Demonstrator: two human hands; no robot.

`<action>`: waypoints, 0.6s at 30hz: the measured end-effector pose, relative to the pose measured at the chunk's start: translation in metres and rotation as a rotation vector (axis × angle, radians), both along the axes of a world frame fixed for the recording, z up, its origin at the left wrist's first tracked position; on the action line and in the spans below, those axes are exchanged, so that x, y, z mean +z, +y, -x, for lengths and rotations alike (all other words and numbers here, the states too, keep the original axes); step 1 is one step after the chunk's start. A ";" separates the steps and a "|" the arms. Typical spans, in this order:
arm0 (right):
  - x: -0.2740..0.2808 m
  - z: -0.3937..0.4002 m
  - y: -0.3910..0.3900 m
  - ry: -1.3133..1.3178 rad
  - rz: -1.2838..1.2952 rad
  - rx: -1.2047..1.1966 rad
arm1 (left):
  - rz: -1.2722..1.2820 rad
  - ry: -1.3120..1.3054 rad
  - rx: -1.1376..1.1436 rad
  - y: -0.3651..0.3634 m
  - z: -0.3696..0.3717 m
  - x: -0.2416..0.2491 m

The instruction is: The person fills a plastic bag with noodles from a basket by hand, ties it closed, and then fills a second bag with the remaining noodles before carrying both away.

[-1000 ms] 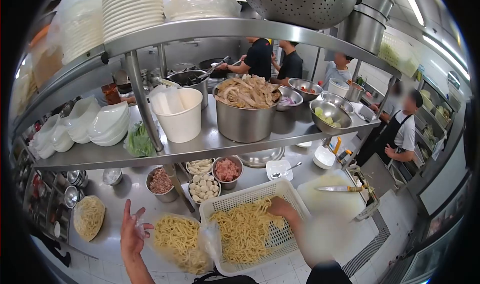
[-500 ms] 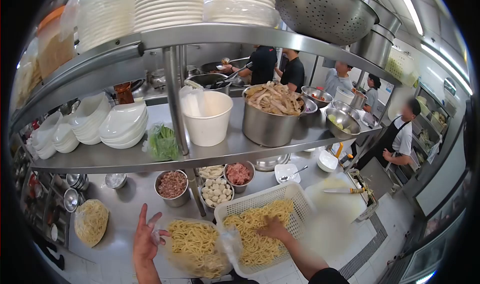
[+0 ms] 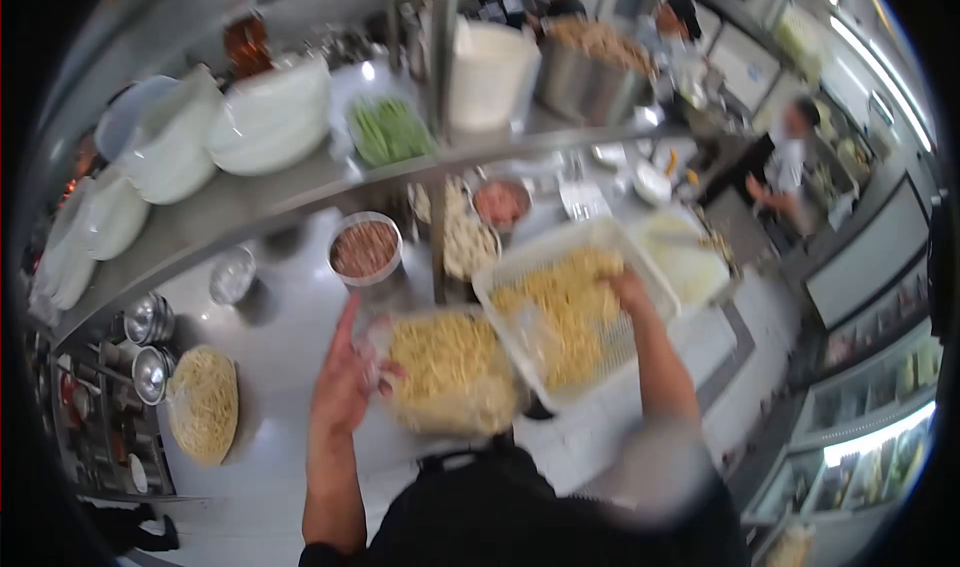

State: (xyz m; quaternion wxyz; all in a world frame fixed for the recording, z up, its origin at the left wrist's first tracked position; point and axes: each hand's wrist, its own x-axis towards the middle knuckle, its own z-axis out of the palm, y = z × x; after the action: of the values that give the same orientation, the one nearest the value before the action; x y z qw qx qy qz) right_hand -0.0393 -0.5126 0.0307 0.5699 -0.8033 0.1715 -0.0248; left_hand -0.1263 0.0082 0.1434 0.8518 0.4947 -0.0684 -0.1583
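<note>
My left hand (image 3: 345, 382) is at the left edge of a clear plastic bag of yellow noodles (image 3: 450, 362), index finger pointing up and thumb apart, touching the plastic. To the right, a white perforated basket (image 3: 622, 235) stands tilted in view with more yellow noodles (image 3: 565, 307) spread in it. My right hand (image 3: 632, 292) reaches over the basket's right side onto those noodles; its fingers are blurred and partly hidden. Part of a plastic bag (image 3: 537, 342) lies in the basket's left side.
Beyond are bowls of dark minced meat (image 3: 365, 249), pale balls (image 3: 468, 242) and pink meat (image 3: 502, 203). A knife lies on the cutting board (image 3: 680, 267) at right. Another noodle bag (image 3: 203, 407) sits left. A steel shelf (image 3: 290, 192) crosses above; a person (image 3: 785, 172) stands at right.
The view has tilted down and turned, so everything is shifted and blurred. My right hand has moved from the middle of the basket noodles towards the basket's right side. My left hand stays by the bag.
</note>
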 end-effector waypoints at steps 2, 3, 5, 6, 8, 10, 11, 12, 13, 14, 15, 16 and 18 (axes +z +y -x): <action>0.028 0.003 0.006 -0.061 -0.187 -0.069 | 0.022 0.030 -0.051 -0.003 0.000 0.003; 0.050 0.004 0.012 -0.040 -0.190 -0.083 | 0.019 0.009 -0.050 -0.004 -0.001 0.006; 0.088 0.008 0.024 -0.012 -0.189 -0.079 | 0.021 -0.007 -0.029 -0.006 -0.006 0.010; 0.105 0.011 0.031 -0.076 -0.244 -0.033 | -0.006 -0.009 -0.033 -0.008 -0.007 0.013; 0.140 0.015 0.043 -0.141 -0.301 0.023 | -0.033 -0.012 -0.027 -0.012 -0.011 0.016; 0.174 0.020 0.052 -0.198 -0.213 0.012 | -0.056 -0.011 -0.031 -0.016 -0.016 0.017; 0.191 0.023 0.057 -0.224 -0.213 0.054 | -0.058 -0.006 -0.021 -0.018 -0.017 0.018; 0.207 0.025 0.061 -0.253 -0.213 0.097 | -0.052 -0.014 -0.026 -0.020 -0.018 0.019; 0.220 0.027 0.064 -0.310 -0.206 0.146 | -0.045 -0.024 -0.032 -0.023 -0.021 0.020; 0.232 0.029 0.068 -0.308 -0.210 0.156 | -0.047 -0.022 -0.021 -0.026 -0.023 0.020; 0.243 0.031 0.075 -0.367 -0.226 0.200 | -0.043 -0.027 -0.026 -0.027 -0.025 0.018; 0.252 0.032 0.082 -0.422 -0.246 0.245 | -0.043 -0.028 -0.028 -0.026 -0.026 0.016; 0.268 0.039 0.103 -0.403 -0.267 0.299 | -0.052 -0.016 -0.009 -0.026 -0.027 0.018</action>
State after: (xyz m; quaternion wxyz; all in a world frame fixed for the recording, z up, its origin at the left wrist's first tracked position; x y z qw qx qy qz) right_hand -0.0780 -0.4094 0.2990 0.6904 -0.7164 -0.0638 -0.0771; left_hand -0.0991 -0.0179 0.1613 0.8374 0.5175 -0.0735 -0.1601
